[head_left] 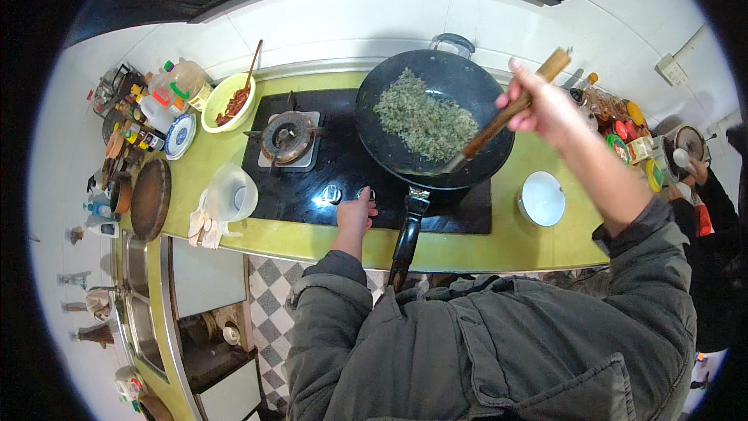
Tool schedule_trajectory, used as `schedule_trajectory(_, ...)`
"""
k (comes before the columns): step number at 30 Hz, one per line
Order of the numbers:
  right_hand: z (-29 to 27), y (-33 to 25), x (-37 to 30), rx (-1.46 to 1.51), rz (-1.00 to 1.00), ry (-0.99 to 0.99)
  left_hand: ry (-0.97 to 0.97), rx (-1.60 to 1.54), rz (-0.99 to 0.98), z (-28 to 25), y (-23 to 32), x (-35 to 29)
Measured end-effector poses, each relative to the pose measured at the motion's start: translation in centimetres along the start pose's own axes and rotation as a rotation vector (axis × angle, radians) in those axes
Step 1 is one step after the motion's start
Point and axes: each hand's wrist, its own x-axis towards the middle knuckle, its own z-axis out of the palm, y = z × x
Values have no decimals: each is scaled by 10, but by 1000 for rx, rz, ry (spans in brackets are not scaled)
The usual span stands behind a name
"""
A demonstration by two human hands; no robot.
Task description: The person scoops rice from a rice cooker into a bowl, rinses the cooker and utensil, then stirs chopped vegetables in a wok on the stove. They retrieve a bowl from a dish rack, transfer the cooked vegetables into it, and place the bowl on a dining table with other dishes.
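My right hand (545, 109) is closed around the wooden handle of a spatula (492, 126), whose metal end rests in the near right part of a black wok (487, 82). Chopped green food (425, 117) lies in a heap across the wok's bottom. The wok sits on the right side of a black gas cooktop (300, 199), its long handle (407, 242) pointing toward me. At the cooktop's front edge, my left hand (357, 214) has its fingers on the right stove knob (365, 194). Another knob (332, 193) is just left of it.
A white bowl (541, 199) stands right of the cooktop. Left are a bare burner (287, 139), a clear plastic tub (232, 193), gloves (204, 226) and a yellow-green bowl (210, 109) of reddish food. Bottles and jars line both ends. Another person's hand (697, 171) shows at far right.
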Motion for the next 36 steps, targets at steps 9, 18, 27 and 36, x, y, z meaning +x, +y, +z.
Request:
schedule_trajectory(9, -7, -29, -7, -133, -195, -21, 121, 294, 94, -2, 4, 10)
schedule_trajectory(18, 19, -3, -3, 194, -219, 88, 189, 973, 314, -3, 43, -23)
schedule_trajectory(27, -8, -26, -2, -265, -313, -132, 401, 978, 826, -1, 32, -53)
schedule_trajectory(36, -38, -36, 26, -459, -371, 86, -718, -210, 197, -6, -8, -161)
